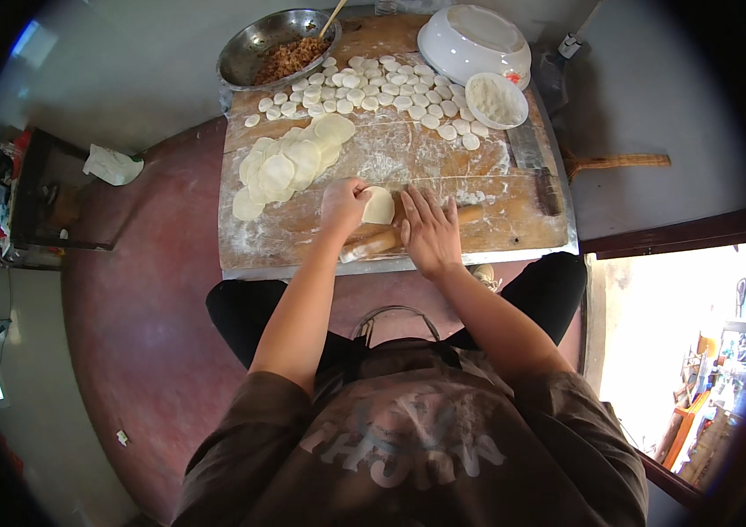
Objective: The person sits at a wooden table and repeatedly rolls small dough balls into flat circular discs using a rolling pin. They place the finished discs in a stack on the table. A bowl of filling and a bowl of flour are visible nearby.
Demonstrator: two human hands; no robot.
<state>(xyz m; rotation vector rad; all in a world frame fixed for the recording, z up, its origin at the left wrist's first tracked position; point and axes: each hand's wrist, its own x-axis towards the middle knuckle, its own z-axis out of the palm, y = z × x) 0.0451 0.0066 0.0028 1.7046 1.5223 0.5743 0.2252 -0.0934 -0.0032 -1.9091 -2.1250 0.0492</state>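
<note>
My left hand [344,205] pinches the left edge of a round dough wrapper [379,206] lying on the floured wooden board [373,148]. Just right of that wrapper, my right hand [432,230] lies flat across a wooden rolling pin [373,246], fingers straight and slightly apart. The pin slants along the board's near side, its middle hidden under this hand. Beyond my left hand is an overlapping pile of rolled wrappers [290,161]. Many small flattened dough discs [373,85] are spread over the far part of the board.
A steel bowl of minced filling [294,59] with a stick in it stands far left. At far right are an upturned white basin [475,39] and a small bowl of flour [497,101]. A cleaver [534,158] lies along the board's right edge.
</note>
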